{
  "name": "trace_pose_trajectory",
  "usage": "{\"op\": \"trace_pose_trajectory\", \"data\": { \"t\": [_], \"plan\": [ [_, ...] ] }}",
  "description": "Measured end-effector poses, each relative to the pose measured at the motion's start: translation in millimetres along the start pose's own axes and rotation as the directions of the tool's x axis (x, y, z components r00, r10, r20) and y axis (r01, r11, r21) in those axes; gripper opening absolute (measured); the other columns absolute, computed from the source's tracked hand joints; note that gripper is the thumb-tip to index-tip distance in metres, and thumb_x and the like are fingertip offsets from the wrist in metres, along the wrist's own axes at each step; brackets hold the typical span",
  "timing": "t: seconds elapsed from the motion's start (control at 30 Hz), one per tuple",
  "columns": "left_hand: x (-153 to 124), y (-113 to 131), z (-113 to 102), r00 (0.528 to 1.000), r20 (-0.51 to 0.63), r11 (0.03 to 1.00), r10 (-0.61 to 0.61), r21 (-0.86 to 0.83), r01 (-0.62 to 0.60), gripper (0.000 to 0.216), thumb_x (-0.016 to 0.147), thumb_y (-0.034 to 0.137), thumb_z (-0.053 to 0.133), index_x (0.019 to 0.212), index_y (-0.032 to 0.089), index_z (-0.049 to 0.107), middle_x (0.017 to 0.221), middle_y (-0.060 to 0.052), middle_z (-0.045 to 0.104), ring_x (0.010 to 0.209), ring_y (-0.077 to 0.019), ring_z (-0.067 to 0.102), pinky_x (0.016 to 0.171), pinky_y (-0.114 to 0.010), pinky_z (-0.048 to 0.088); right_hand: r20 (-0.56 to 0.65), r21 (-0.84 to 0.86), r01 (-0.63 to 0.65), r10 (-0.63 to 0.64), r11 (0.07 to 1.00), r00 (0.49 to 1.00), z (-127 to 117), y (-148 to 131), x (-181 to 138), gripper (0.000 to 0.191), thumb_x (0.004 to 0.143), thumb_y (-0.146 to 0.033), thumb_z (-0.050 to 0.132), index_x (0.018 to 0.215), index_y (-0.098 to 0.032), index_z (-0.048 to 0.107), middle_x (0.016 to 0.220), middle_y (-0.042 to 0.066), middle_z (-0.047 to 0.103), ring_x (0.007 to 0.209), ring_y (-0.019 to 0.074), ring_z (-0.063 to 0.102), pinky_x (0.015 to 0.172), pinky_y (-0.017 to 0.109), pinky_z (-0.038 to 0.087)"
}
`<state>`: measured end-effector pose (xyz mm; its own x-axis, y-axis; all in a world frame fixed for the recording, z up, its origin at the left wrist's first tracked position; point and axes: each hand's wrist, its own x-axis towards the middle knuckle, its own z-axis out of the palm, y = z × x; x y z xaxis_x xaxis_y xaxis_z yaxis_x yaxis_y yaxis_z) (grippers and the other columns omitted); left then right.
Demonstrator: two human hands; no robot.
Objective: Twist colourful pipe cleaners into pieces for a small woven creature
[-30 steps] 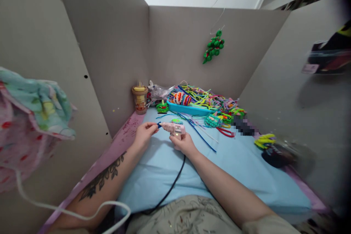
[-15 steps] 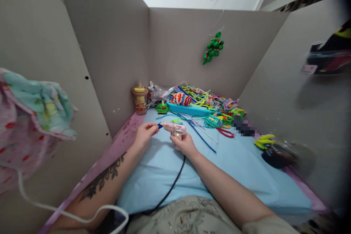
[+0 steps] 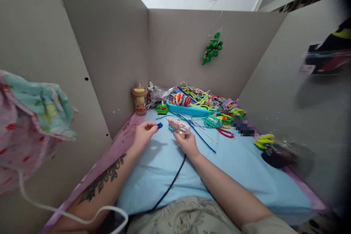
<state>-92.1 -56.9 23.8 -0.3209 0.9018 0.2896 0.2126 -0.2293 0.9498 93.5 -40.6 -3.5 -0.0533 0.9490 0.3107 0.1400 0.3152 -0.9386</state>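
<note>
You wear a greyish-olive fabric top with thin, dark line drawings and a few small brownish marks on its front. Your short right sleeve, in the same muted colour, looks plain and stops near the elbow. Down your left forearm runs a dark-ink tattoo of a leafy branch, its pointed leaves larger toward the elbow. Your right forearm, left hand and right hand are bare.
</note>
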Motion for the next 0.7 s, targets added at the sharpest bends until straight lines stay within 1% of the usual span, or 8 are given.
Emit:
{"op": "trace_pose_trajectory", "data": {
  "t": [0.07,0.1,0.2,0.3,0.4,0.47,0.53,0.7],
  "plan": [
    [-0.9,3.6,-7.5,0.969,0.016,0.949,0.246,0.2,-0.244,0.014,0.071,0.026,0.059,0.076,0.014,0.065,0.07,-0.005,0.066,0.064,-0.0145,0.06,0.06,-0.026,0.048,-0.01,0.019,0.011,-0.011,1.0,1.0,-1.3,0.4,-0.4,0.038,0.069,-0.034,0.061,0.099,-0.012,0.065,0.088,0.007,0.069,0.081,0.024,0.063,0.07,0.034,0.052],
    [-1.1,4.5,-11.5,0.924,0.046,0.885,0.379,0.274,-0.377,0.013,0.074,0.025,0.057,0.077,0.015,0.065,0.075,-0.005,0.066,0.069,-0.0148,0.061,0.064,-0.026,0.049,0.0,0.029,0.031,-0.031,0.999,1.0,-1.8,-0.5,-1.0,0.038,0.069,-0.033,0.061,0.101,-0.012,0.065,0.091,0.008,0.069,0.084,0.0247,0.063,0.074,0.035,0.052],
    [0.2,2.7,-22.0,0.727,0.178,0.628,0.663,0.395,-0.67,0.013,0.079,0.019,0.052,0.084,0.017,0.064,0.086,-0.006,0.066,0.083,-0.015,0.061,0.078,-0.029,0.049,0.092,0.081,0.153,-0.16,0.985,0.983,-3.0,-9.2,-4.5,0.04,0.072,-0.029,0.06,0.109,-0.015,0.062,0.108,0.007,0.064,0.102,0.0256,0.059,0.09,0.039,0.046],
    [2.9,-2.1,-29.3,0.564,0.314,0.411,0.764,0.437,-0.8,0.016,0.081,0.016,0.051,0.093,0.018,0.062,0.092,-0.007,0.066,0.089,-0.0155,0.06,0.081,-0.03,0.049,0.226,0.138,0.275,-0.301,0.952,0.927,-3.9,-22.5,-8.2,0.04,0.076,-0.027,0.056,0.115,-0.019,0.059,0.12,0.004,0.057,0.116,0.0236,0.05,0.102,0.038,0.035],
    [4.0,-3.2,-33.8,0.463,0.403,0.289,0.789,0.422,-0.859,0.021,0.082,0.014,0.049,0.1,0.017,0.061,0.097,-0.009,0.065,0.094,-0.0168,0.059,0.082,-0.031,0.049,0.27,0.132,0.307,-0.332,0.942,0.904,-4.5,-32.1,-10.6,0.039,0.078,-0.027,0.053,0.116,-0.021,0.058,0.121,0.003,0.057,0.118,0.023,0.048,0.104,0.037,0.034],
    [3.6,-1.1,-35.7,0.438,0.44,0.259,0.784,0.411,-0.874,0.023,0.083,0.014,0.047,0.102,0.017,0.06,0.1,-0.01,0.064,0.096,-0.0177,0.059,0.084,-0.033,0.049,0.287,0.108,0.286,-0.305,0.952,0.908,-4.8,-35.5,-11.6,0.04,0.077,-0.027,0.052,0.117,-0.021,0.058,0.121,0.002,0.056,0.119,0.0235,0.046,0.105,0.039,0.032],
    [2.9,1.9,-36.7,0.438,0.472,0.249,0.765,0.411,-0.877,0.023,0.084,0.015,0.045,0.102,0.017,0.061,0.1,-0.011,0.064,0.097,-0.0183,0.059,0.085,-0.034,0.049,0.317,0.09,0.253,-0.269,0.963,0.91,-5.2,-37.9,-12.4,0.041,0.077,-0.027,0.052,0.118,-0.022,0.057,0.123,0.0,0.055,0.12,0.0237,0.044,0.106,0.04,0.03],
    [1.5,7.5,-36.4,0.503,0.517,0.322,0.693,0.402,-0.857,0.024,0.086,0.019,0.043,0.1,0.018,0.062,0.1,-0.011,0.065,0.097,-0.0188,0.059,0.086,-0.036,0.049,0.35,0.051,0.215,-0.219,0.975,0.911,-5.4,-40.7,-13.4,0.042,0.076,-0.027,0.052,0.117,-0.023,0.058,0.124,0.0,0.053,0.122,0.0237,0.043,0.107,0.041,0.027]
  ]
}}
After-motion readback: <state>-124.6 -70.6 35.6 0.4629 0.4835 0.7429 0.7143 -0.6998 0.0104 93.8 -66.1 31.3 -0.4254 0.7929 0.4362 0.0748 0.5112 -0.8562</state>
